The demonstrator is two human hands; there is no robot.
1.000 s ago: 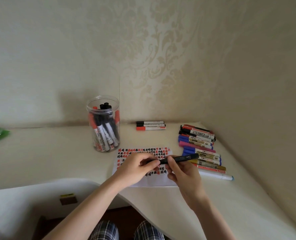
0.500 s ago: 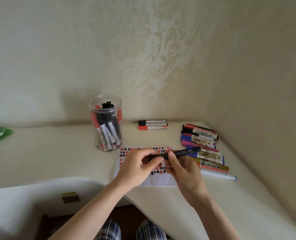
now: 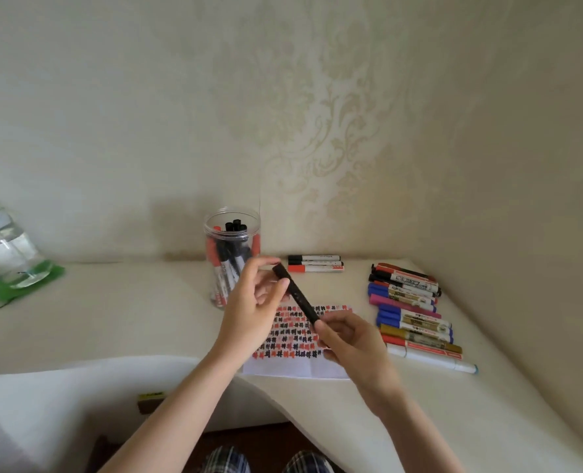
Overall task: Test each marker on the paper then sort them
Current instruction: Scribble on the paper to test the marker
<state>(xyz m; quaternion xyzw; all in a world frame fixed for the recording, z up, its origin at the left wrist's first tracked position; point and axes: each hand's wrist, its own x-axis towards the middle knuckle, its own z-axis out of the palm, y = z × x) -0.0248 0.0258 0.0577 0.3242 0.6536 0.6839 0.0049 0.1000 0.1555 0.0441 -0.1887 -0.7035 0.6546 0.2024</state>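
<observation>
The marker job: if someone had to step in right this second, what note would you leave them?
Left hand pinches the upper end of a black marker; right hand grips its lower end, above the paper.
Paper is mostly covered with red and black test marks.
Jar holds markers; three markers lie behind the paper; a mixed row lies right.
Left: test this marker, sort it, then the others. Which group is untested cannot be told.

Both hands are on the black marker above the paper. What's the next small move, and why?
Probably pull the cap off: the left hand pinches the upper end of the black marker, the right hand grips its lower end, and it hangs tilted over the paper with no tip showing yet.
</observation>
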